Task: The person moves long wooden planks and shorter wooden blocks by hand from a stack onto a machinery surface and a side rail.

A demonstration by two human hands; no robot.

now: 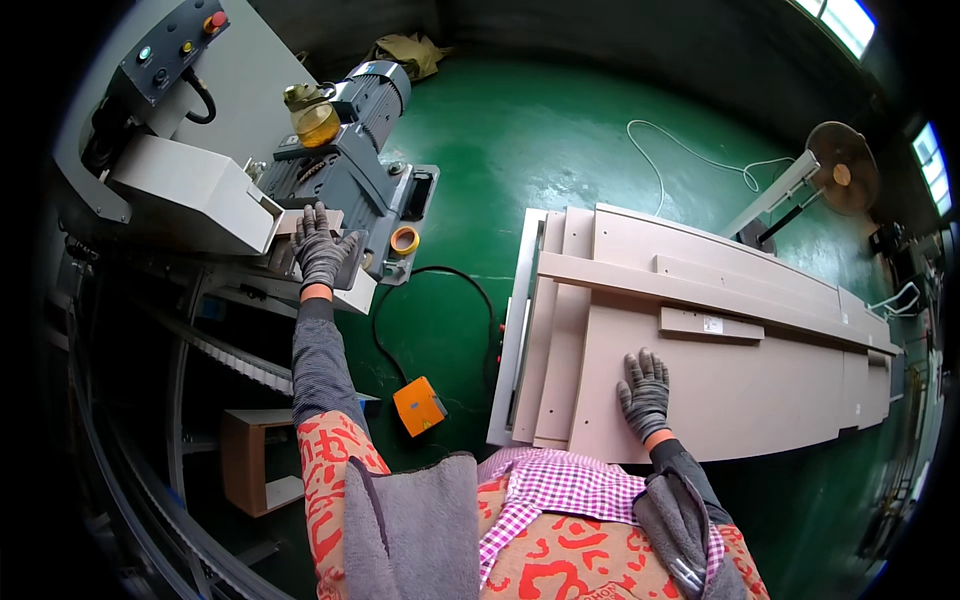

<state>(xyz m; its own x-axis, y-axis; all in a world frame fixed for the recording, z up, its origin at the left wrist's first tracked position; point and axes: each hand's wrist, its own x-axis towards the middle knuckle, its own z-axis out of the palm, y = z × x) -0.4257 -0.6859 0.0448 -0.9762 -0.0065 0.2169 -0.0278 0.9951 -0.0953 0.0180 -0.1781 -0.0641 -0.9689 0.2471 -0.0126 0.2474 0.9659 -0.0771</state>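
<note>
My left hand (pixel 321 248), in a grey striped glove, reaches to the machine at the left. Its fingers are spread flat over a light beige board (pixel 290 221) beside the white machine housing (pixel 195 195); most of that board is hidden by the hand and housing. On the right, my right hand (pixel 645 392), gloved alike, lies flat with fingers stretched on a large beige panel (pixel 740 395) at the top of a stack. A long narrow strip (pixel 700 298) and a short labelled piece (pixel 705 325) lie across the panels just beyond it. Neither hand grips anything.
A grey motor (pixel 370 100) with an oil cup (pixel 316 122) stands behind the left hand; a tape roll (pixel 404 240) sits beside it. An orange foot pedal (pixel 419 406) with a black cable is on the green floor. A fan (pixel 843 168) stands at the far right.
</note>
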